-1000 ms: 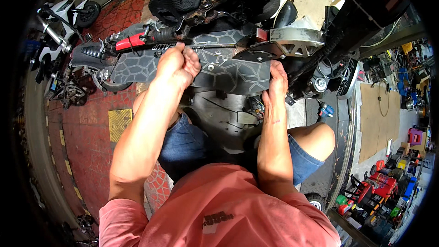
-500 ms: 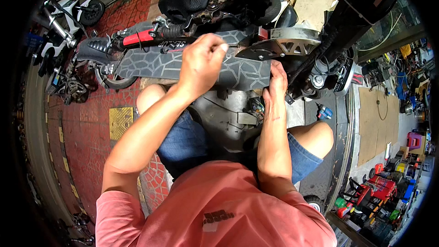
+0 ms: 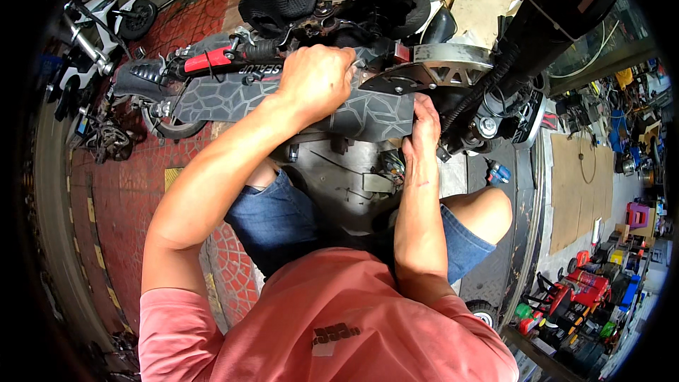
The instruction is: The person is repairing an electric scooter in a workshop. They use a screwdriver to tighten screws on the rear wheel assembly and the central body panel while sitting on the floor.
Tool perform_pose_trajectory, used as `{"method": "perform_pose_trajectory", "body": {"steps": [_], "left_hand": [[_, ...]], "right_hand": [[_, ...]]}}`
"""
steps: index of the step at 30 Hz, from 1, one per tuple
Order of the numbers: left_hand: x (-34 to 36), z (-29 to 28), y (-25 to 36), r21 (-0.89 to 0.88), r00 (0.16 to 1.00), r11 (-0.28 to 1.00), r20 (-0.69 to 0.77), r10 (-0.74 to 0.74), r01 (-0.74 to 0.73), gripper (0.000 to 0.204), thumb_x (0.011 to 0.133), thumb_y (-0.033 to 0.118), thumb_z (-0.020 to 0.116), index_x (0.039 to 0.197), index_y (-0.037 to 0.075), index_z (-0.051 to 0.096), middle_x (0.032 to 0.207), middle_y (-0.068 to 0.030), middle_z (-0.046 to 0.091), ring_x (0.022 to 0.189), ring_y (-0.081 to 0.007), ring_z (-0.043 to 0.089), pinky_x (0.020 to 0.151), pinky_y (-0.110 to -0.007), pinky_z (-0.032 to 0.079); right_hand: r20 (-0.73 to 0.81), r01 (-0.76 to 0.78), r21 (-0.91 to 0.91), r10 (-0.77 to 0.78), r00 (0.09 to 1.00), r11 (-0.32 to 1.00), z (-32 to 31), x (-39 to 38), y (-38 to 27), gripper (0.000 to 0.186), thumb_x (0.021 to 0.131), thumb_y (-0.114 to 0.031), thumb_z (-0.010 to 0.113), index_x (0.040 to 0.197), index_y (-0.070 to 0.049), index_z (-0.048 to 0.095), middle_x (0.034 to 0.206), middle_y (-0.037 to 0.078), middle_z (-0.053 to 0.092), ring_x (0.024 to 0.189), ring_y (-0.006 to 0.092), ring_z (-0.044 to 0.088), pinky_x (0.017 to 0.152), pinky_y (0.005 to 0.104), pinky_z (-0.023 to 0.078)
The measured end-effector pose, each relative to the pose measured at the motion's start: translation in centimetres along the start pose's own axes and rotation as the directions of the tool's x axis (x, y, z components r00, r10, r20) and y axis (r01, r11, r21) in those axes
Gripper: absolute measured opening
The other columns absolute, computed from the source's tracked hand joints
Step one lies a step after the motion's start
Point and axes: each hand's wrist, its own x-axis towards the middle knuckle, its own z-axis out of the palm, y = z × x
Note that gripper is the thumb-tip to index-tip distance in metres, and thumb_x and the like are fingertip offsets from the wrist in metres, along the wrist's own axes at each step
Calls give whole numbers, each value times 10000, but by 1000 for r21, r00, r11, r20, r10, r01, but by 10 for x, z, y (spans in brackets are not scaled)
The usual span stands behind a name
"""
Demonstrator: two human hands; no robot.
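Left hand (image 3: pixel 315 81) curled in a closed fist on the upper edge of the scooter deck (image 3: pixel 283 99) — dark, crack-patterned grip surface, right hand (image 3: pixel 423 127) with fingers pressed flat against the deck's end, under the grey metal bracket (image 3: pixel 431 71) — deck lay across the knees.

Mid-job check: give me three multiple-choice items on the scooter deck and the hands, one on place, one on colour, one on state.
1. Where is the left hand?
A. on top of the patterned scooter deck
B. on the person's knee
C. on the floor

2. What colour is the clamp lever on the folded stem beside the deck?
A. yellow
B. red
C. white

3. How is the right hand placed?
A. hanging free
B. holding a cardboard sheet
C. pressed against the deck's right end, fingers up

Answers: 1 A, the closed fist rests on the grip surface. 2 B, the lever shows bright red. 3 C, its fingers touch the deck edge below the grey metal bracket.
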Motion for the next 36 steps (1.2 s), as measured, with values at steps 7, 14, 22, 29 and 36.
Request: {"method": "perform_pose_trajectory", "body": {"steps": [7,14,22,29,36], "left_hand": [[-11,10,-5,-160,989,977,64,-130,139,192,911,199,700,923,13,743,829,-253,694,831,-465,686,742,-537,531],[-9,13,-8,-181,980,965,90,-176,190,187,907,190,714,918,7,745,845,-249,702,837,-449,692,743,-512,532],[-9,15,-3,-293,972,927,92,-218,235,195,918,182,714,913,-12,738,808,-233,700,787,-411,700,712,-470,529],[-10,21,-4,-318,982,929,55,-183,191,188,932,169,701,908,-15,734,723,-193,690,675,-320,707,651,-435,525],[-8,27,8,-409,968,877,114,-224,251,193,957,152,695,892,-29,703,631,-143,667,577,-200,680,578,-372,508]], "right_hand": [[-2,5,19,-5,1000,1000,8,-3,-2,94,947,-62,638,1024,-11,659,870,32,676,706,97,579,670,226,470],[-6,2,45,-2,1000,999,5,-1,1,98,944,-69,647,1024,-14,660,884,32,683,735,109,597,684,235,479],[13,3,48,-4,1000,999,3,0,2,102,945,-77,654,1024,-12,656,888,36,686,746,114,603,717,240,490],[14,9,38,-9,1000,999,5,-3,0,107,953,-88,655,1028,-12,654,889,38,683,749,115,606,717,241,492],[3,5,43,-5,1000,999,5,-2,0,115,953,-87,652,1034,-6,654,888,36,680,740,111,588,705,238,480]]}}
